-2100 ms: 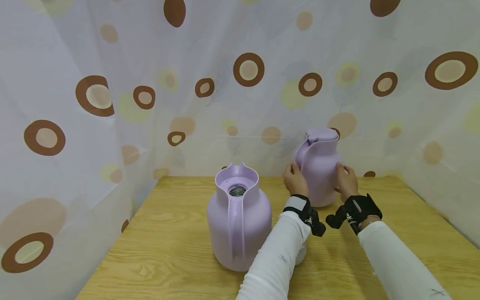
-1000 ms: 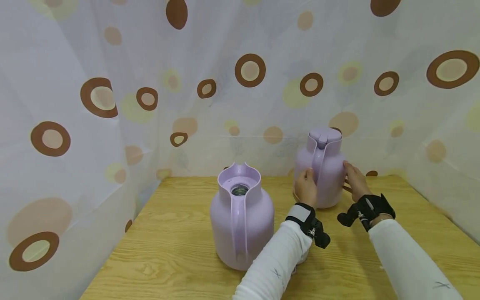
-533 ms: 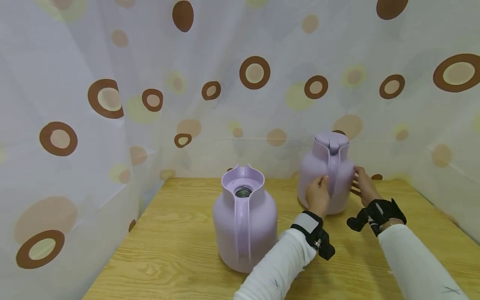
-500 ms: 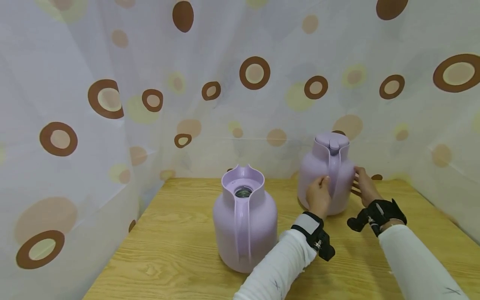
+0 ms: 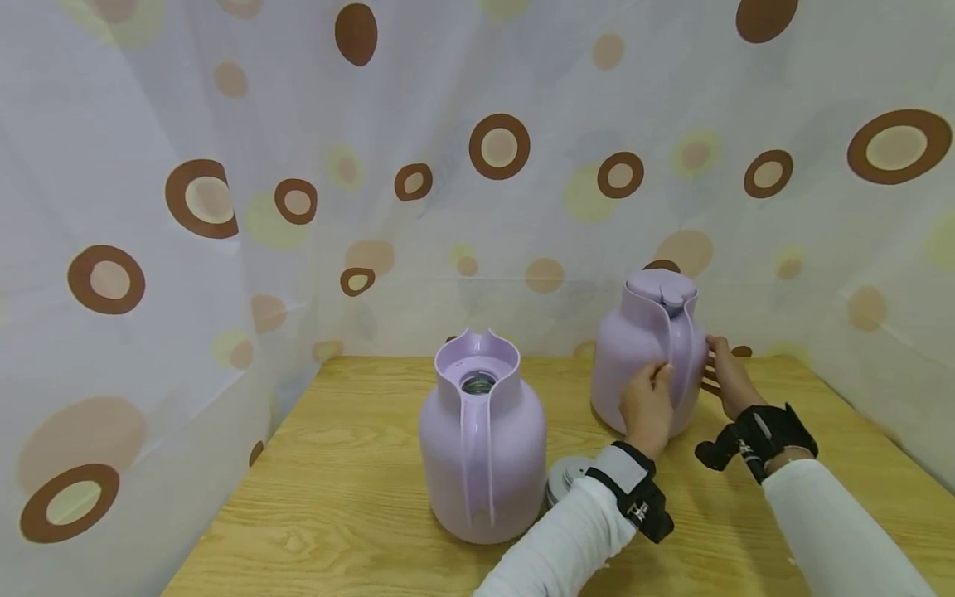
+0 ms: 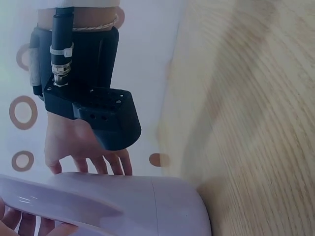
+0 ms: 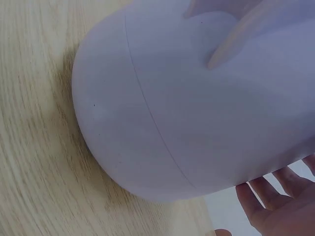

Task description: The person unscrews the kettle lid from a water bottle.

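White sleeves (image 5: 563, 539) reach in over the near part of the wooden table (image 5: 328, 473), black camera straps (image 5: 630, 489) on both wrists. An open lilac jug (image 5: 482, 452) stands left of the sleeves, nearly midway between the surface's left and right edges, its neck uncovered. Just beside its right side sits a round grey piece (image 5: 570, 473), partly hidden by a sleeve. Farther on, the left hand (image 5: 647, 408) grips the lidded jug (image 5: 634, 356) at its handle (image 5: 682, 365), while the right hand (image 5: 734, 377) touches the jug's right side with extended fingers. That jug is towards the far edge, right of centre; I cannot tell whether its base rests fully flat. Beyond the far edge hangs a pale curtain (image 5: 433, 91) with brown rings.
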`<state>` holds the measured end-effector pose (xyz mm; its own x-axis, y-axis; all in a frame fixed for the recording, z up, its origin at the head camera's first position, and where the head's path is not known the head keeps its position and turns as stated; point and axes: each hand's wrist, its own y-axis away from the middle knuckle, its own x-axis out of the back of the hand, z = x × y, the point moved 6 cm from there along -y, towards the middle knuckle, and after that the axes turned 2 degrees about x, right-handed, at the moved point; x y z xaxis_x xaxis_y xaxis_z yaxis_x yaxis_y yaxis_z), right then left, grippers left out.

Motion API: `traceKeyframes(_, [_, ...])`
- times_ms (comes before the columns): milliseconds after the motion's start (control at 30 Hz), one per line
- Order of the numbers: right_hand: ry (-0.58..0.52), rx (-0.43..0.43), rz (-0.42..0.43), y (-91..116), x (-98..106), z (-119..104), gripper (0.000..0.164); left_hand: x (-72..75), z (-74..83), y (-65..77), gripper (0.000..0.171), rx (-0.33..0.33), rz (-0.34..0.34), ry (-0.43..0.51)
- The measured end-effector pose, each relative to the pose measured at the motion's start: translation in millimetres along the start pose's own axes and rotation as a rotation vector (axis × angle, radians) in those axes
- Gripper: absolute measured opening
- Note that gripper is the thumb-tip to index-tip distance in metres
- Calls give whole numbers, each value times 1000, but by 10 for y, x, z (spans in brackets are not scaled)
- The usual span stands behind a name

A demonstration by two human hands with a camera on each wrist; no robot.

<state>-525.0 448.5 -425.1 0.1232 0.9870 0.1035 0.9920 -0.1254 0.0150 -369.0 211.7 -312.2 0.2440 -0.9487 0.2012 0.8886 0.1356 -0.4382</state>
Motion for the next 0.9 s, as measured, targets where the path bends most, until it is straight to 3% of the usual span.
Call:
traceKeyframes(300, [27, 66, -29, 326, -61, -154, 75, 53, 84, 154, 21, -93, 51, -2])
traceKeyframes(500, [-2, 108, -41, 268, 84, -11, 67, 53, 123, 251, 24, -133, 55, -11])
traceKeyframes(667, [-50, 76, -63, 278, 156, 93, 62, 52, 163, 346, 25, -173, 57, -46])
traceKeyframes(900, [-12, 106, -86, 860, -83, -323, 59, 83, 251, 483, 25, -229, 77, -57])
